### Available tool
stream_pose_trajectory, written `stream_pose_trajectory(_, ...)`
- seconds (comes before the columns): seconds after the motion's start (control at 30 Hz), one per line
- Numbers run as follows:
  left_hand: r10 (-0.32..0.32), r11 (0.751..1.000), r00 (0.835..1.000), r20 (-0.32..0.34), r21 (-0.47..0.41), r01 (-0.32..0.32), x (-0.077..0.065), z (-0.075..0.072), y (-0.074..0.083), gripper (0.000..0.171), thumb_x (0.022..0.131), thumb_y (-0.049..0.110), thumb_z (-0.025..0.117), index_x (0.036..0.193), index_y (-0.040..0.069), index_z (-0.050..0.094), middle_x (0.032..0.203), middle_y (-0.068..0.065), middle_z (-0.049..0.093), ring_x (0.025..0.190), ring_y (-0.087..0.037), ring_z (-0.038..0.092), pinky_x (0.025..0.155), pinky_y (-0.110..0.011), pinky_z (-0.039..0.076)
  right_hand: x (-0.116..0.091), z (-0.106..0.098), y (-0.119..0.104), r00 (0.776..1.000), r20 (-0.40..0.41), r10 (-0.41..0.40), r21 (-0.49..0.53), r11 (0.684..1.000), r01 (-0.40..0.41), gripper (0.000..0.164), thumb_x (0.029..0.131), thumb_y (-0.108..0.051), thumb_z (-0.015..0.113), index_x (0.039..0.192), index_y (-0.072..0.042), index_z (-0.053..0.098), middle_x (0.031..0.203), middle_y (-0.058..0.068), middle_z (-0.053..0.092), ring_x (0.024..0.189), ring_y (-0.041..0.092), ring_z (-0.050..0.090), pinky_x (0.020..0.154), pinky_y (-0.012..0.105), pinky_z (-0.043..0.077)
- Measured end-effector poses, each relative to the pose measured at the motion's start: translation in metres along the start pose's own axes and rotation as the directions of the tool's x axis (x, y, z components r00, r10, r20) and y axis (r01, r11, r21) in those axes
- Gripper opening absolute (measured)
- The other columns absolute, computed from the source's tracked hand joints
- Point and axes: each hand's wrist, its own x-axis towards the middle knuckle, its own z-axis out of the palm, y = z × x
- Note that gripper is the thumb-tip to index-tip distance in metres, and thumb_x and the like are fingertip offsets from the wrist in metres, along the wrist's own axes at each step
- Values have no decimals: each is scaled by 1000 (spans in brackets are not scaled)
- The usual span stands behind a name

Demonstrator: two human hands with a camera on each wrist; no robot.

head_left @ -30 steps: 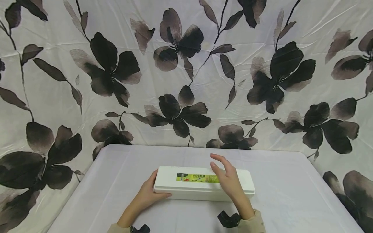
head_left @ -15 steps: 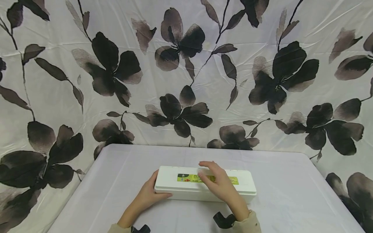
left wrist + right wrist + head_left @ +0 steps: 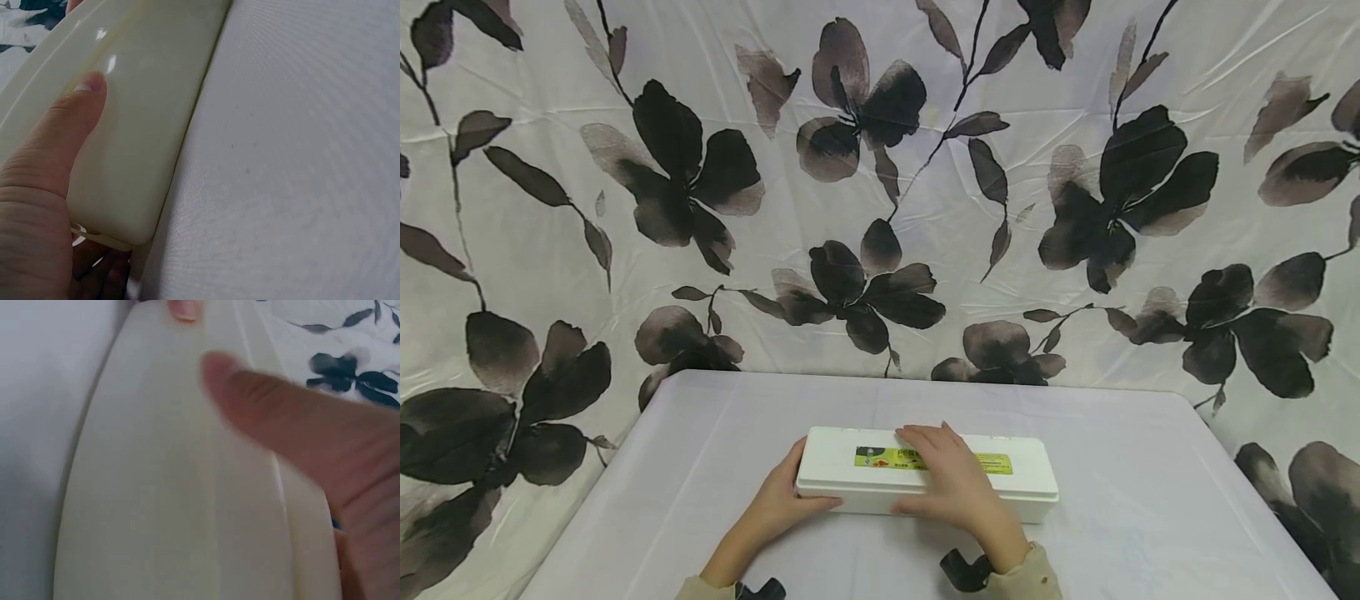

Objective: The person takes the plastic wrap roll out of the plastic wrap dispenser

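Lying lengthwise from left to right on the white-covered table [image 3: 760,417], the long white plastic lidded box [image 3: 872,501] has its left end clamped in the left hand [image 3: 786,494], while the right hand [image 3: 957,487] spans the lid [image 3: 880,481] just right of centre, whether gripping I cannot tell.

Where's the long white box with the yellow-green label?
In the head view, the long white box sits below centre on the white table, left hand at its left end, right hand across it.
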Motion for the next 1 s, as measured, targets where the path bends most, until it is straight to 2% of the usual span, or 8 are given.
stream_pose_trajectory(0.13,-2,1000,1000,-1,-3,2,0,0,0,110,64,37,94,153,15,34,146,-6,50,135,-29,46,110,-56,32,0,1,-1,997,44,55,-75,996,-52,104,59,-57,89,143,-10,51,140,6,55,131,26,47,116,53,22)
stream_pose_trajectory(0.3,-21,1000,1000,1,5,21,0,1,1,111,63,38,94,153,16,34,147,-5,50,136,-29,44,111,-54,31,-1,1,1,994,42,103,-123,988,-97,107,57,-60,89,143,-11,50,136,6,57,129,27,49,115,54,23)
stream_pose_trajectory(0.63,-21,999,1000,-6,24,21,0,0,0,110,64,40,94,153,17,33,147,-6,49,136,-30,45,110,-55,32,0,3,1,992,48,115,-165,981,-106,104,57,-61,89,142,-15,50,130,8,58,124,30,50,112,55,27)
stream_pose_trajectory(1.0,-7,1000,1000,5,-10,7,-1,2,1,111,66,37,93,155,15,30,149,-8,47,138,-31,42,110,-56,31,0,5,0,993,22,116,-195,975,-109,96,58,-57,89,138,-17,53,125,6,59,120,29,52,104,50,35)
